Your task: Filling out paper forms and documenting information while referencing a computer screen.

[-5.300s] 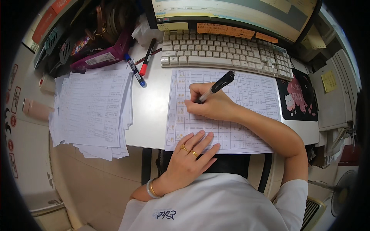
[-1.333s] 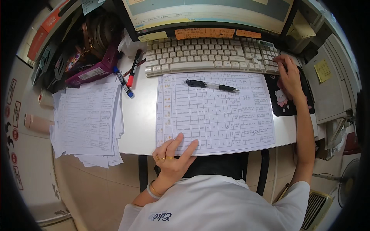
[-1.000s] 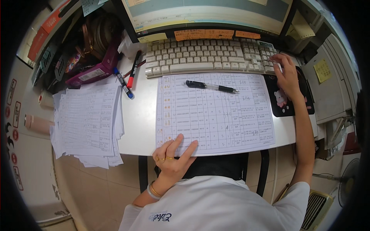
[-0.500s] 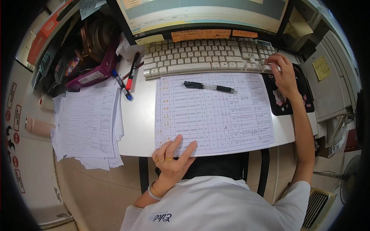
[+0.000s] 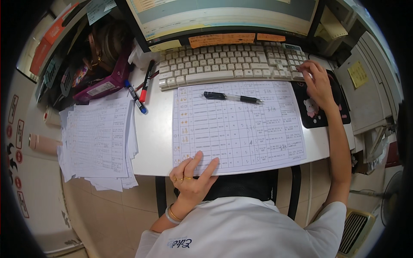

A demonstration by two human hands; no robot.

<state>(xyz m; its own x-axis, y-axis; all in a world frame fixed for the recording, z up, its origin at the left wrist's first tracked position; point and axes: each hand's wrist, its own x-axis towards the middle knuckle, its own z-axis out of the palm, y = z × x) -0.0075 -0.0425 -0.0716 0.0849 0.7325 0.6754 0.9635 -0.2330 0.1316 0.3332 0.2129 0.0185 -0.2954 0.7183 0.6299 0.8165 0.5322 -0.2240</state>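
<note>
My left hand (image 5: 192, 177) rests at the desk's front edge, its spread fingers lying on the lower left of a printed table sheet (image 5: 223, 129). Rings and a bracelet show on it. At the right end of the cream keyboard (image 5: 228, 74), my right hand (image 5: 318, 84) is held over the number keys, fingers slightly bent and apart, the fingertips at the keys. Whether a key is pressed cannot be told. A black and clear pen (image 5: 232, 98) lies across the top of the sheet, touched by neither hand. Behind the keyboard stands a monitor (image 5: 228, 19), lit.
Left of the sheet lies a pile of papers (image 5: 99, 142), overhanging the front edge. Beside it are a blue marker (image 5: 136, 97), a red-capped marker (image 5: 146, 81) and a purple box (image 5: 103, 84). A black mouse pad (image 5: 312, 114) lies under my right wrist; a printer-like machine (image 5: 370, 81) stands farther right.
The view has shifted very slightly. Both hands stay in nearly the same places, and the pen and papers have not moved.
</note>
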